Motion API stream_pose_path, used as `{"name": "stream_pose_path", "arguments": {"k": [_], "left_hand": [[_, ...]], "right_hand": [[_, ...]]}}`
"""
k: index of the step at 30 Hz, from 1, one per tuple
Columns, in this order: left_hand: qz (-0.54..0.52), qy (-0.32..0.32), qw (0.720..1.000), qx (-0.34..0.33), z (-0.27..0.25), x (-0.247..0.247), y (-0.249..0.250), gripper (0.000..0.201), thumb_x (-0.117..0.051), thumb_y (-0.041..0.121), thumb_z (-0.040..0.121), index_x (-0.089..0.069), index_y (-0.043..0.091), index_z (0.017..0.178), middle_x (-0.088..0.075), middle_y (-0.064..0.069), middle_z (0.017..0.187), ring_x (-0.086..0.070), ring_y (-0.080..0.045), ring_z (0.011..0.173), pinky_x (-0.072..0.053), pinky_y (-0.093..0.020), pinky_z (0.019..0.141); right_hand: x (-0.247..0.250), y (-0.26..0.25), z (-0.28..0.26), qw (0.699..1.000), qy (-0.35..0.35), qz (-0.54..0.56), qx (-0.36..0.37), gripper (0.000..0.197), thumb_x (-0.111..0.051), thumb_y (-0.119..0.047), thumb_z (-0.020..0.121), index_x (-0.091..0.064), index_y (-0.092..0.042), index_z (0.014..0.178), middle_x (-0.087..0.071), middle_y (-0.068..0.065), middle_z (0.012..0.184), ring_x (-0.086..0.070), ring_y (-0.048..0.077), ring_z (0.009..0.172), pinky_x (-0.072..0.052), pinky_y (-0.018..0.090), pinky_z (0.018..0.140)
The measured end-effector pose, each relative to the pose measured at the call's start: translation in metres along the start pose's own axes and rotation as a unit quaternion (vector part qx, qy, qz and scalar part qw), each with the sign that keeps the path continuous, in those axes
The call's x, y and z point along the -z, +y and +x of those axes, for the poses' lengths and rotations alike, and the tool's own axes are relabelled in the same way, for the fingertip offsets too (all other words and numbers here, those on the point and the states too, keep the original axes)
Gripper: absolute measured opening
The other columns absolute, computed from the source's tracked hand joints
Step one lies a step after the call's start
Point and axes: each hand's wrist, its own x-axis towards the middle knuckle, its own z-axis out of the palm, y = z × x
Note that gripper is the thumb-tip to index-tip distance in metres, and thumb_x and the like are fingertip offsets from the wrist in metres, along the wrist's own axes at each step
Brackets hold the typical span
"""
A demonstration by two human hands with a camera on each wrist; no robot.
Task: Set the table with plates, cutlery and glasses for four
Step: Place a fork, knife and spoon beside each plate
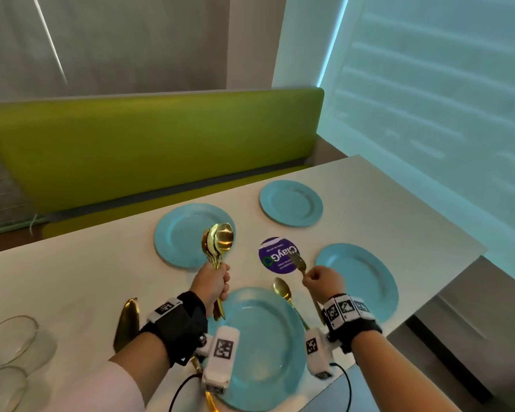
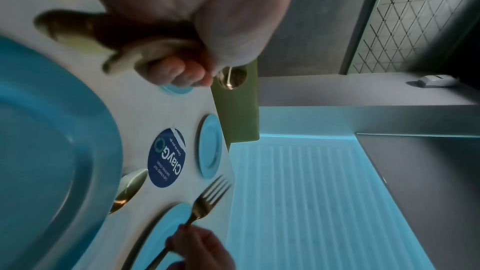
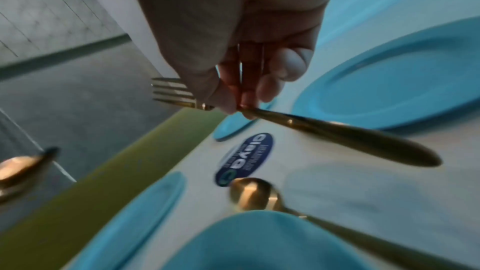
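Observation:
Several blue plates lie on the white table (image 1: pixel 72 281): the nearest plate (image 1: pixel 262 349) in front of me, one to the right (image 1: pixel 360 278), and two farther off (image 1: pixel 185 233) (image 1: pixel 292 203). My left hand (image 1: pixel 213 282) grips a bundle of gold spoons (image 1: pixel 219 242) upright above the table. My right hand (image 1: pixel 321 282) pinches a gold fork (image 1: pixel 298 261) (image 3: pixel 174 92) by its handle, tines pointing away. One gold spoon (image 1: pixel 284 291) (image 3: pixel 253 193) lies just right of the nearest plate.
A round purple sticker (image 1: pixel 278 255) marks the table's middle. Clear glasses (image 1: pixel 9 337) stand at the near left, and a gold piece of cutlery (image 1: pixel 127 322) lies beside my left wrist. A green bench (image 1: pixel 149 144) runs behind the table; the table's edge drops off at right.

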Motion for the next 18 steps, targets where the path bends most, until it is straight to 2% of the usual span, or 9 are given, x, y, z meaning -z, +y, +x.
{"name": "stream_pose_path", "arguments": {"k": [3, 6, 12, 18], "left_hand": [[0.002, -0.005, 1.000, 0.014, 0.008, -0.020, 0.002, 0.023, -0.031, 0.009, 0.098, -0.043, 0.013, 0.079, -0.035, 0.000, 0.061, -0.028, -0.008, 0.041, -0.024, -0.015, 0.032], [0.004, -0.004, 1.000, 0.026, 0.016, -0.035, 0.004, 0.022, -0.030, 0.004, 0.094, -0.043, 0.013, 0.079, -0.034, 0.000, 0.058, -0.027, -0.004, 0.033, -0.022, -0.014, 0.033], [-0.020, -0.017, 0.999, 0.038, 0.025, -0.051, 0.002, 0.023, -0.028, -0.002, 0.090, -0.046, 0.010, 0.083, -0.036, -0.002, 0.061, -0.029, -0.011, 0.047, -0.026, -0.017, 0.035], [-0.011, -0.014, 0.999, 0.039, 0.034, -0.055, -0.004, 0.024, -0.026, -0.005, 0.089, -0.045, 0.010, 0.085, -0.038, -0.004, 0.063, -0.032, -0.013, 0.050, -0.030, -0.019, 0.037]], "right_hand": [[-0.010, 0.029, 0.021, 0.997, -0.039, -0.064, -0.035, 0.011, -0.057, -0.013, 0.084, -0.067, -0.018, 0.082, -0.069, 0.008, 0.093, -0.061, 0.021, 0.085, -0.045, 0.023, 0.073], [-0.022, 0.046, 0.034, 0.991, -0.063, -0.103, -0.055, 0.021, -0.053, -0.011, 0.087, -0.071, -0.007, 0.096, -0.070, 0.010, 0.102, -0.066, 0.025, 0.096, -0.053, 0.029, 0.083], [-0.030, 0.053, 0.044, 0.976, -0.103, -0.187, -0.039, 0.025, -0.048, -0.012, 0.091, -0.068, -0.007, 0.106, -0.068, 0.010, 0.108, -0.065, 0.026, 0.101, -0.053, 0.031, 0.086], [-0.033, 0.051, 0.045, 0.960, -0.091, -0.266, 0.000, 0.027, -0.044, -0.011, 0.094, -0.063, -0.008, 0.112, -0.065, 0.009, 0.113, -0.064, 0.026, 0.104, -0.050, 0.029, 0.084]]}}
